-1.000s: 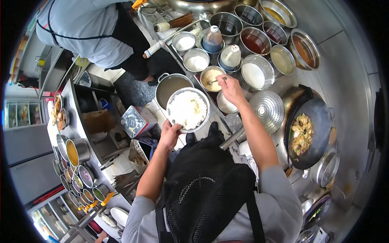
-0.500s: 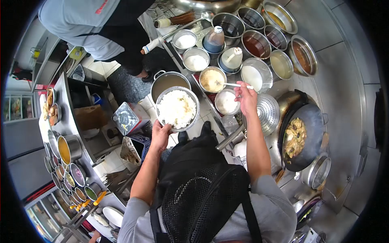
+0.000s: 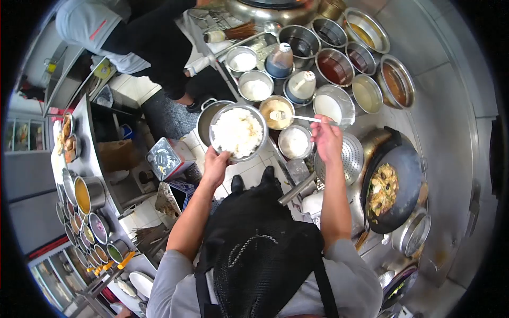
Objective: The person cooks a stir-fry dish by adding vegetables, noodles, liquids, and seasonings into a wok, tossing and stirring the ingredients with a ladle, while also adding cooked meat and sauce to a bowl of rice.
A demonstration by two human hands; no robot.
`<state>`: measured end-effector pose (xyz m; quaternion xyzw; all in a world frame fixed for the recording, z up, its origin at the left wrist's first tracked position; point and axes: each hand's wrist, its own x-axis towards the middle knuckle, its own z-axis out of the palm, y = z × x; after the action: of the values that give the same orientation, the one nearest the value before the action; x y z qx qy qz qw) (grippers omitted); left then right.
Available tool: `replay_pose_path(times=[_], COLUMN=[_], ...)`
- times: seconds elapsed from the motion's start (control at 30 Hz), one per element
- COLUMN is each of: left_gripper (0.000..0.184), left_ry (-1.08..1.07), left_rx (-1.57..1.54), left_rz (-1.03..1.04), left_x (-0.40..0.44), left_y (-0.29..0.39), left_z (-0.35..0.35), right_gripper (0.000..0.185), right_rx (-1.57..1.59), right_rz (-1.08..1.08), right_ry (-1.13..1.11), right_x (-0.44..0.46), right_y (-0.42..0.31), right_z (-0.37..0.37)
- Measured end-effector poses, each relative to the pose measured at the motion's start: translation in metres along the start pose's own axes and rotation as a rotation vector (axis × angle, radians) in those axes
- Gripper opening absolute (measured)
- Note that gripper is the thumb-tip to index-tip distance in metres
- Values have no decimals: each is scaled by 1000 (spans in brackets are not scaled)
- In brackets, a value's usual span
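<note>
My left hand (image 3: 216, 165) grips the near rim of a metal bowl (image 3: 251, 157) filled with white rice (image 3: 238, 131), with some yellowish grains among it. My right hand (image 3: 326, 139) pinches the handle of a spoon (image 3: 301, 118). The spoon's head carries pale powder and hangs above a metal pot (image 3: 263, 117) of yellowish powder. Just below that pot, a pot of white granules (image 3: 296, 143) stands close to my right hand. A perforated strainer (image 3: 351, 159) lies beneath my right wrist.
To the right, a black wok (image 3: 405, 177) holds cooked food (image 3: 384, 189). Sauce pots (image 3: 335, 66) and two cone-topped bottles (image 3: 279, 62) crowd the counter ahead. A large two-handled pot (image 3: 204, 124) sits under the rice bowl. Upper left, a co-worker (image 3: 114, 40) stands.
The spoon has come up out of the yellowish powder, and its loaded head now shows. My left hand has brought the rice bowl slightly right, closer to that pot. The co-worker has shifted.
</note>
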<state>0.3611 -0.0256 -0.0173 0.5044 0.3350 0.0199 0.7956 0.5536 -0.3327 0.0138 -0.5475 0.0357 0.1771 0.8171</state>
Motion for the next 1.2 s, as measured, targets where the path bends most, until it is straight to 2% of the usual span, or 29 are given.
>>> replay_pose_path(times=[0.03,0.1,0.27,0.33,0.4,0.47,0.5,0.57,0.6,0.67,0.73,0.8,0.87,1.0,1.07,1.2], left_gripper=[39,38,45,48,50,51,51,51,51,48,46,44,41,41,41,42], left_ry=[3,-65,-140,-123,-66,-52,-21,31,37,77,95,109,134,94,97,-4], left_rx=[-38,-58,-85,-120,-110,-100,-106,-119,-121,-106,-106,-109,-103,-142,-114,-140], left_rz=[56,-12,-109,-112,-96,-101,-89,-81,-80,-50,-29,-3,52,101,115,56], left_x=[2,1,-18,-27,-33,-39,-39,-40,-41,-40,-28,-12,6,38,53,56], left_y=[2,9,14,3,-4,-5,-12,-15,-10,0,-1,3,13,42,44,46], left_z=[7,12,5,-4,-16,-24,-31,-39,-39,-39,-44,-45,-38,-10,-7,-4], right_gripper=[31,31,33,34,33,29,29,26,26,26,28,32,33,37,39,32], right_rx=[-73,-187,-219,-385,-412,-740,-737,-960,-958,-955,-909,-406,-207,-58,-94,-631], right_rz=[-19,-60,-128,-215,-196,-277,-276,-618,-617,-272,-257,53,-12,-81,-112,-170], right_ry=[38,99,24,-47,-61,-78,-79,-158,-164,-107,-94,-12,-48,-113,-93,-61], right_x=[6,9,17,28,48,75,93,121,117,105,111,108,104,63,69,94], right_y=[0,-4,0,5,16,36,51,84,82,70,87,87,78,16,15,35], right_z=[0,4,31,53,76,95,97,98,104,120,113,108,100,108,104,111])
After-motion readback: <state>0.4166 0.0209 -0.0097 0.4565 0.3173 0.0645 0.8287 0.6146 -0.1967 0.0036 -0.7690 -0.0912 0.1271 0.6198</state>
